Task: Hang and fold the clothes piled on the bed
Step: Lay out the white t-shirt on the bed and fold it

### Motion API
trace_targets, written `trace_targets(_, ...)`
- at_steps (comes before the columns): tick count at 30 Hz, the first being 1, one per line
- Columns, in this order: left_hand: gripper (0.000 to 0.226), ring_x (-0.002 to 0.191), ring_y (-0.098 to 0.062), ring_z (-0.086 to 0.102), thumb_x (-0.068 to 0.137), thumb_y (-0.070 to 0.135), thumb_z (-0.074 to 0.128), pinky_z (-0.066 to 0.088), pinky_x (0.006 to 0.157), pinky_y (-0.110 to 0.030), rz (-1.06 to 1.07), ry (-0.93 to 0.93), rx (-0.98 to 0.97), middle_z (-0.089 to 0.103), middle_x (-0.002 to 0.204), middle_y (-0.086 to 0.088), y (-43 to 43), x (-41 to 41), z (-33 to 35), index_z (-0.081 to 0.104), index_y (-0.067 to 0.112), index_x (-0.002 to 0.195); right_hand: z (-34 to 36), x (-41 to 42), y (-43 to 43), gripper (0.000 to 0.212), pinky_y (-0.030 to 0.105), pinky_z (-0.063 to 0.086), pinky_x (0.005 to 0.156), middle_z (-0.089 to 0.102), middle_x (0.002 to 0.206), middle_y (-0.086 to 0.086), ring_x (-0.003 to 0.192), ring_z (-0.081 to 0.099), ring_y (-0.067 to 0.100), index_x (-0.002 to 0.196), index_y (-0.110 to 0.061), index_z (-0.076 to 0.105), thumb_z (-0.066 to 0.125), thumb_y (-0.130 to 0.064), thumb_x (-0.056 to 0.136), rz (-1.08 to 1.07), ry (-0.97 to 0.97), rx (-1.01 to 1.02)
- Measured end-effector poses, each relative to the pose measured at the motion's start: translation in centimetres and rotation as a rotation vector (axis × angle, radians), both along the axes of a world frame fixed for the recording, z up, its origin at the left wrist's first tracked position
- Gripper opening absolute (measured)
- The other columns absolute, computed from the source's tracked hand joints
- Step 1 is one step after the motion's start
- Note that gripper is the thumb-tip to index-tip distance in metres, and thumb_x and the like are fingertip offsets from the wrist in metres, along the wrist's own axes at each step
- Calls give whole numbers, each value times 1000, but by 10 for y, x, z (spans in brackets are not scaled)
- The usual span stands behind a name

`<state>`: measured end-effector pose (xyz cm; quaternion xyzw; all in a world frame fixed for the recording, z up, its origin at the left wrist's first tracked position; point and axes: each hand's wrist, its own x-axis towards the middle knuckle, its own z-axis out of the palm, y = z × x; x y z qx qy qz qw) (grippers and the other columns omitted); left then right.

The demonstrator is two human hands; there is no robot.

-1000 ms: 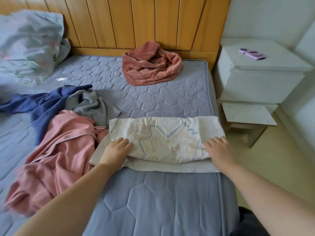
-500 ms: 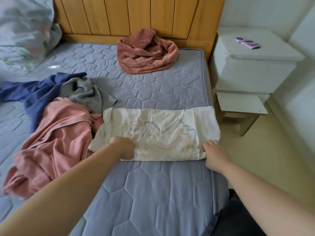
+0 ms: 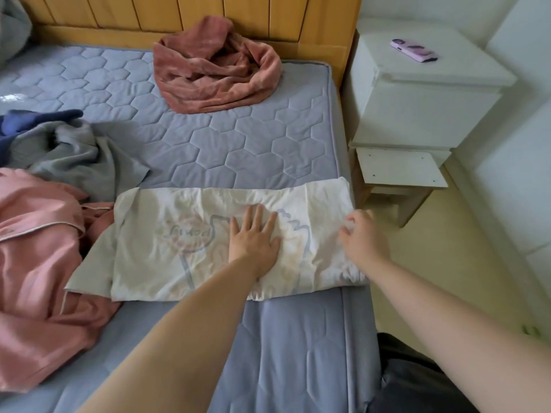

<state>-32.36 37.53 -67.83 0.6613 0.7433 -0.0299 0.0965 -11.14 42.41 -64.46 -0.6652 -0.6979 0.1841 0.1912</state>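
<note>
The left hand (image 3: 254, 237) lies flat, fingers straight and spread, pressing the middle of the shirt (image 3: 208, 242). The right hand (image 3: 362, 238) has curled fingers at the shirt's right end; it looks to be pinching the cloth there, though blur hides the exact hold.

The shirt, white with a faint print, is already folded into a long band. It lies across the near right part of the bed (image 3: 268, 150), its right end reaching the bed's edge and its left end touching the pink garment (image 3: 38, 254). Beyond that garment lie a grey piece (image 3: 77, 156) and a blue one (image 3: 18, 122). A rust-coloured cloth (image 3: 214, 73) sits well apart, by the headboard.

The step in hand appears to be folding the band in half. To do it well, the flat palm should stay as the crease line while the right hand lifts its end over to the left end, matching edges. The cloth is thin and limp, so a slow carry and a smoothing stroke afterwards would keep wrinkles out. Four pieces are left unfolded.
</note>
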Motion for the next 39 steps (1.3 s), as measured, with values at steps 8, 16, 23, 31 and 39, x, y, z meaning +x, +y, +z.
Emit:
trace_targets(8, 64, 146, -19, -17, 95, 49, 21, -9, 116, -49, -40, -55, 120, -12, 160, 0, 10, -6, -18, 0, 31, 152, 10, -23, 90, 34, 28, 31, 51, 44, 65, 3, 64, 44, 22, 63, -12, 44, 55, -29, 91, -155, 223, -160)
trace_targets(16, 68, 147, -17, -12, 88, 51, 16, -8, 117, -45, 130, -140, 223, -5, 161, 0, 15, -10, -28, 9, 31, 152, 7, -5, 113, 34, 27, 37, 68, 57, 70, 8, 76, 54, 25, 65, -8, 58, 56, -29, 92, -483, 391, -172)
trace_targets(23, 61, 147, -18, -11, 96, 43, 28, -6, 118, -45, 162, -165, 212, -2, 161, -2, 16, -11, -27, 11, 27, 153, -1, 6, 84, 52, 34, 51, 82, 62, 102, 3, 89, 59, 25, 102, -6, 59, 54, -55, 87, -575, 612, -402)
trace_targets(31, 63, 147, -18, -13, 96, 44, 27, -6, 118, -44, 156, -159, 152, -6, 161, -1, 18, -11, -26, 8, 27, 153, -8, 29, 28, 18, 45, 54, 82, 62, 96, 16, 82, 61, 30, 92, -3, 61, 61, -22, 93, -512, 789, -527)
trace_targets(39, 58, 147, -18, -11, 100, 41, 24, -4, 118, -46, 70, -223, 91, -6, 161, 0, -6, -8, -1, 5, 28, 153, -3, 24, -23, 53, 31, 34, 51, 46, 60, 6, 59, 47, 25, 58, -8, 41, 52, -48, 90, -424, 442, -311)
